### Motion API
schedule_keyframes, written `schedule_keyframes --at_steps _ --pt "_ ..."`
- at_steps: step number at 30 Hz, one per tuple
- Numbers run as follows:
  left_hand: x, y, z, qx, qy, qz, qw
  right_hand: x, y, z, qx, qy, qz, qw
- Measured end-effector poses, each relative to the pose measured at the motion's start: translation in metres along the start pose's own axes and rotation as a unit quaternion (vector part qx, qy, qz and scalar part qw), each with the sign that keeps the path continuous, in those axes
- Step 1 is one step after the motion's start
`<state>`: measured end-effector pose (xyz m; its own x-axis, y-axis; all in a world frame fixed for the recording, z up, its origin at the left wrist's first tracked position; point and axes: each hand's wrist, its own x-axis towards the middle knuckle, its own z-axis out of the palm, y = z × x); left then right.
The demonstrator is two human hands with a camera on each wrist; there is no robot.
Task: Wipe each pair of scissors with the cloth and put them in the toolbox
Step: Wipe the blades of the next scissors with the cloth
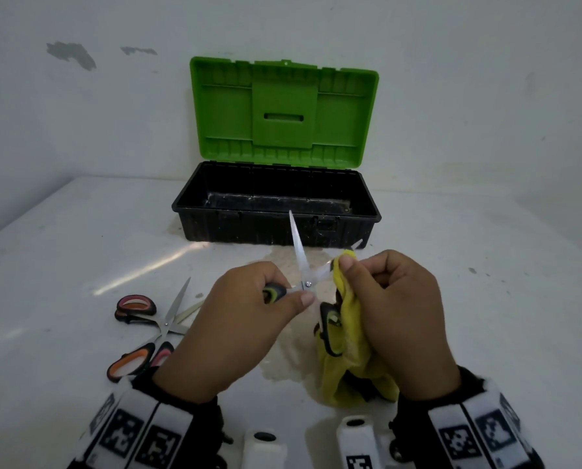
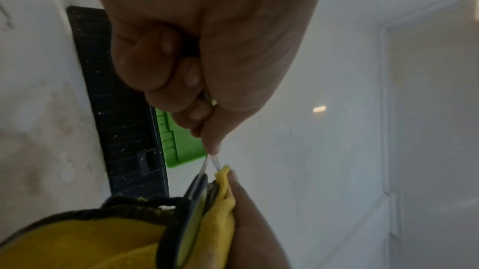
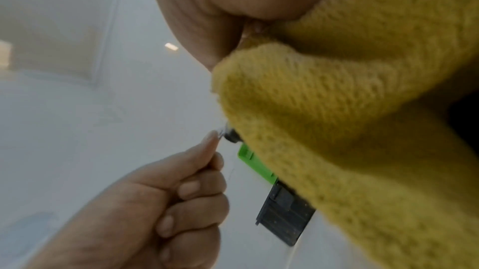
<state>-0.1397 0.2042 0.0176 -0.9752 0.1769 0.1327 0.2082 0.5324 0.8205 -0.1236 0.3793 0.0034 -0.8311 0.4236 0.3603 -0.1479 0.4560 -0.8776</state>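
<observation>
My left hand (image 1: 291,299) grips one black-and-green handle of a pair of scissors (image 1: 307,284), held above the table with its blades spread wide. One blade points up toward the toolbox. My right hand (image 1: 354,270) pinches a yellow cloth (image 1: 347,333) around the other blade, whose tip pokes out past the cloth. The second handle hangs down against the cloth. In the left wrist view the cloth (image 2: 77,242) and that handle (image 2: 191,222) sit below my curled fingers (image 2: 155,58). The cloth (image 3: 337,109) fills the right wrist view. The black toolbox (image 1: 276,228) stands behind, green lid (image 1: 283,110) upright.
Two more pairs lie crossed on the white table to my left: pink-handled scissors (image 1: 137,306) and orange-handled scissors (image 1: 132,363). The wall stands close behind the toolbox. A pale stain (image 1: 283,370) marks the table under my hands.
</observation>
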Motion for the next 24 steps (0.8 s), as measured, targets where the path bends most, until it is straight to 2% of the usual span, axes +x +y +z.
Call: schedule_keyframes --at_steps 5,11,15,20,24 --pt "0.01 -0.01 -0.004 -0.17 -0.037 -0.08 0.981 -0.008 0.0 -0.004 0.063 -0.092 0.032 0.993" --pt "0.016 -0.01 -0.011 -0.316 -0.045 -0.095 0.943 -0.012 -0.002 -0.005 0.155 -0.214 0.061 0.963" --pt "0.015 -0.015 -0.006 -0.385 0.002 -0.08 0.919 -0.014 0.002 0.0 0.213 -0.214 0.068 0.951" --pt "0.016 -0.016 -0.002 -0.491 0.01 -0.101 0.865 -0.019 -0.003 0.005 0.256 -0.197 0.074 0.944" --pt "0.016 -0.016 -0.002 -0.51 0.034 -0.083 0.855 -0.021 -0.007 0.005 0.255 -0.174 0.068 0.949"
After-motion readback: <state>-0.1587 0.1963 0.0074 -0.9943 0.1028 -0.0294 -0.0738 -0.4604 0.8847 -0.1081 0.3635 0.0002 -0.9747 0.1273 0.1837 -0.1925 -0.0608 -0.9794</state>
